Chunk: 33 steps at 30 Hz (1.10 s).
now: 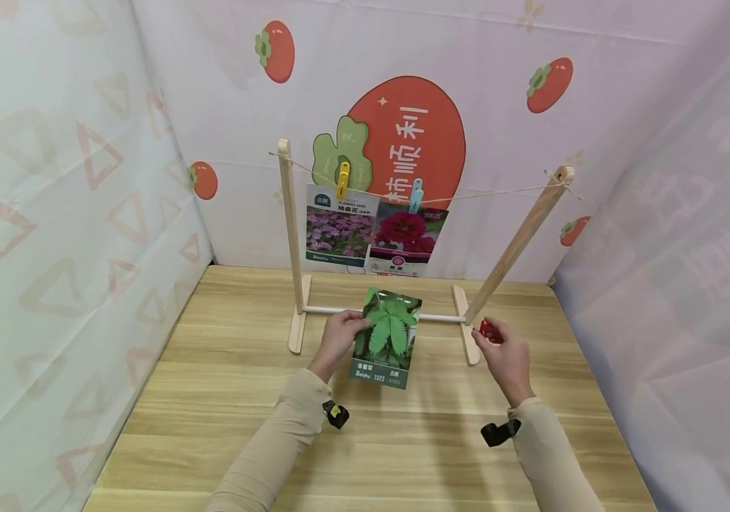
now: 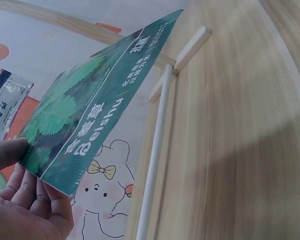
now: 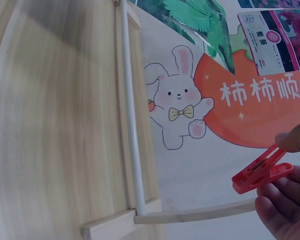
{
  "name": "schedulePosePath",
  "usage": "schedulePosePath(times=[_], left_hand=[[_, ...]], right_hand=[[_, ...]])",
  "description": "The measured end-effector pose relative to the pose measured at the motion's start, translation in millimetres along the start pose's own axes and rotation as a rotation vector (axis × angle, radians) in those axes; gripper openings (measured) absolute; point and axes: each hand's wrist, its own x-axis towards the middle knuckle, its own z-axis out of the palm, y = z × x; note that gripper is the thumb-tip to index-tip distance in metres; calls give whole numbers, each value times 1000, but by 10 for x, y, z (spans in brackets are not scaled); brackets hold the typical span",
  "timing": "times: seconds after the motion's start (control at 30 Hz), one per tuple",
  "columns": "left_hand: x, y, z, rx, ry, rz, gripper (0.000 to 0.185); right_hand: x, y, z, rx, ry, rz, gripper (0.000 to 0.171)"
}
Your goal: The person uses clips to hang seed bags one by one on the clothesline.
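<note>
My left hand point(image 1: 340, 340) pinches the left edge of a green seed packet point(image 1: 387, 338) with a fern-like leaf picture, held up over the table before the rack. In the left wrist view the thumb lies on the front of the packet point(image 2: 85, 110), the fingers behind it. At the right, near the rack's right foot, my right hand point(image 1: 507, 355) holds a small red clothespin point(image 1: 483, 328). The right wrist view shows the clothespin point(image 3: 262, 171) gripped by its handle ends between thumb and fingers.
A wooden rack with a left post point(image 1: 291, 227) and a right post point(image 1: 519, 245) carries a string point(image 1: 492, 194). A yellow clothespin point(image 1: 342, 180) and a blue clothespin point(image 1: 416, 196) hang a purple-flower packet point(image 1: 339, 231) and a red-flower packet point(image 1: 403, 238). A white bar point(image 1: 441, 318) joins the feet.
</note>
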Motion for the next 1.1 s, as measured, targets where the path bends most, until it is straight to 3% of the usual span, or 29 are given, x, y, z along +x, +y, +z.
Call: schedulePosePath(times=[0.17,0.43,0.83,1.1], left_hand=[[-12,40,-3,-4,0,-12,28],[-34,114,7,-51,17,21,26],[-69,230,-5,-64,1,43,28],[-69,295,13,-59,-7,73,28]], right_hand=[[52,-52,-17,67,-10,35,29],[110,-176,-82,79,-39,63,27],[231,-289,-191,112,5,-34,23],[305,-342,-251,115,24,-44,24]])
